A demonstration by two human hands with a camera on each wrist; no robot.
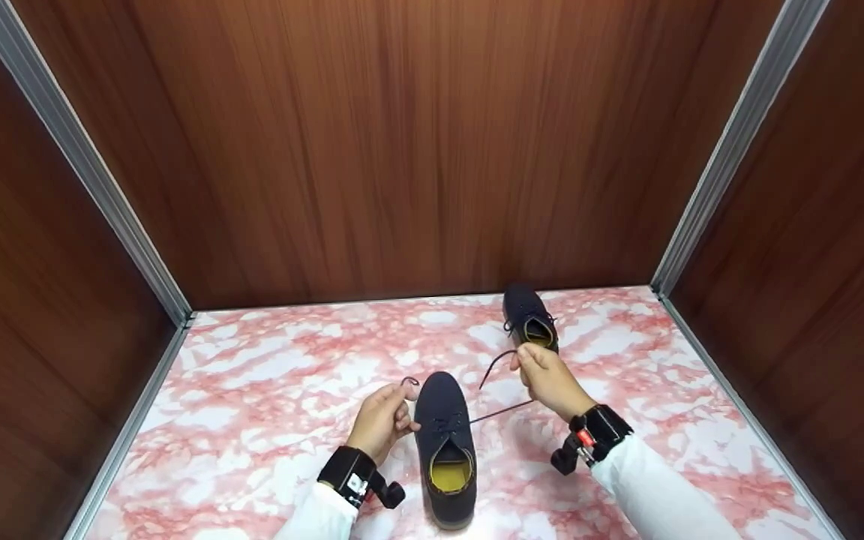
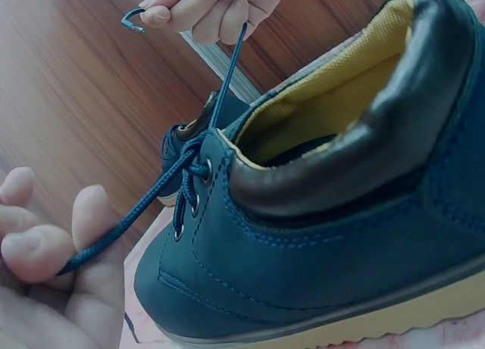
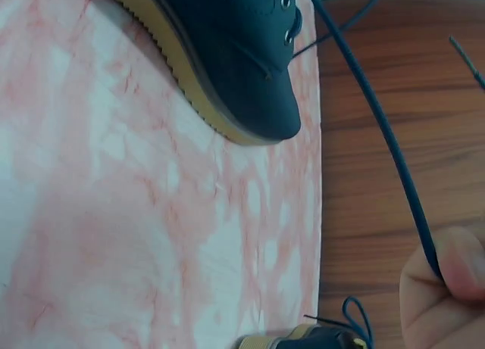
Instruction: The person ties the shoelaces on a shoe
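Note:
A dark navy shoe (image 1: 441,405) with a yellow lining stands upright, toe pointing away, between the two hands. Left of it, my left hand (image 1: 381,420) grips one end of its shoelace, which runs from the eyelets into the curled fingers in the left wrist view. On the other side my right hand (image 1: 548,379) pinches the other lace end; this lace (image 3: 379,122) stretches taut from the shoe, and its loose tip hangs past the fingers. At the throat of the shoe the laces cross in a knot (image 2: 195,146) above the metal eyelets.
A second navy shoe (image 1: 526,304), its lace tied in a bow, stands near the back wall behind the right hand. Brown wood-grain panels (image 1: 402,150) with grey metal corner rails enclose the red-and-white marbled tabletop (image 1: 252,420) on three sides.

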